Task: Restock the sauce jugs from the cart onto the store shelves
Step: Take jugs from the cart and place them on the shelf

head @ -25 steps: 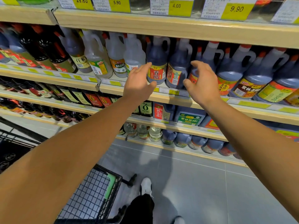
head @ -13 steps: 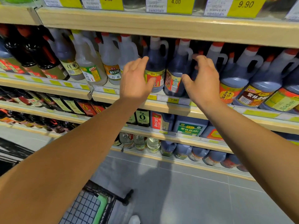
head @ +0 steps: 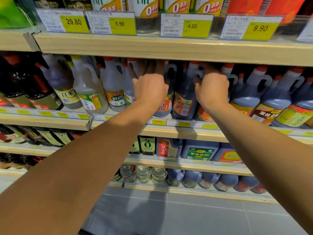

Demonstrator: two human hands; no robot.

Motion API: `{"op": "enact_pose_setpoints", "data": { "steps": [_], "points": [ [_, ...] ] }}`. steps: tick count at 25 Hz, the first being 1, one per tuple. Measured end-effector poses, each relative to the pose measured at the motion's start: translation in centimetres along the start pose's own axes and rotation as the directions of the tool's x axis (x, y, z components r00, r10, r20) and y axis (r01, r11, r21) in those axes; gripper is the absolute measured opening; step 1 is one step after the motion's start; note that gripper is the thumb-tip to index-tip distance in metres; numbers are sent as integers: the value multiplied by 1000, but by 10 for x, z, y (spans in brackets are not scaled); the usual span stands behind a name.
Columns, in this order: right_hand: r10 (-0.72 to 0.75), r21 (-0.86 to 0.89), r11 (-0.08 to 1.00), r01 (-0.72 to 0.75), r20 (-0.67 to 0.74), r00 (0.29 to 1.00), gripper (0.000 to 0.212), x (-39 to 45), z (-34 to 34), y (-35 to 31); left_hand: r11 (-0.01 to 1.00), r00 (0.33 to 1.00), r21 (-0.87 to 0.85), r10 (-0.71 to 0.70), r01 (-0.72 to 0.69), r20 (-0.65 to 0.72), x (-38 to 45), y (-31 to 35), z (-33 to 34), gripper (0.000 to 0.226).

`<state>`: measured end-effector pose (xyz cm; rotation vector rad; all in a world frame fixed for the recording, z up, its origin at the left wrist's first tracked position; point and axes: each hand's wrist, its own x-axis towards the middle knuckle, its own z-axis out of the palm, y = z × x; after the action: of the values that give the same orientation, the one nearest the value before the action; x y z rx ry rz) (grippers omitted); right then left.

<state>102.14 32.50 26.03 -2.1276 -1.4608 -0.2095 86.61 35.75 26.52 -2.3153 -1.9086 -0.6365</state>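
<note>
At the centre of the frame, the left hand point(head: 149, 87) and the right hand point(head: 211, 88) curl over two dark sauce jugs point(head: 183, 99) on the middle shelf point(head: 169, 131). This seems a straightening step; next, probably push them back upright.

Dark sauce jugs point(head: 183, 99), red caps, white handles, upright in row on wooden shelf point(head: 169, 131), labels out.

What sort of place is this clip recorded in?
Most likely a supermarket aisle: tiered wooden shelves stocked with rows of sauce jugs, and yellow price tags clipped along the shelf edges.
</note>
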Motion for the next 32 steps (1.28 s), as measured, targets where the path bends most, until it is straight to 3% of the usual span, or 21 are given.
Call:
{"op": "enact_pose_setpoints", "data": {
  "steps": [4,8,10,15,22,26,29,32],
  "points": [
    [-71,-6,997,71,-11,997,22,10,3,8,998,999,-63,-26,28,28,13,8,5,26],
    [-162,54,985,163,-24,987,18,17,-1,14,955,993,-281,-108,90,-49,26,7,21,40],
    [-188,44,981,189,-28,982,18,15,-2,16,965,986,-248,-118,85,-120,35,4,28,51],
    [-216,16,976,217,-82,973,15,11,1,20,979,984,-118,-172,165,-50,49,7,27,47],
    [-176,-8,984,176,-72,982,15,15,0,20,971,988,-228,-96,66,-124,34,-1,6,30],
    [-171,8,985,172,-50,984,16,16,0,16,936,991,-333,-133,117,-27,31,-8,7,25],
    [-143,75,985,153,-117,983,22,8,-3,7,974,996,-211,-87,80,-25,22,-12,6,27],
    [-154,-26,988,153,-83,985,35,-2,-4,0,994,1000,-107,-9,7,-11,11,-12,7,32]
  ]
}}
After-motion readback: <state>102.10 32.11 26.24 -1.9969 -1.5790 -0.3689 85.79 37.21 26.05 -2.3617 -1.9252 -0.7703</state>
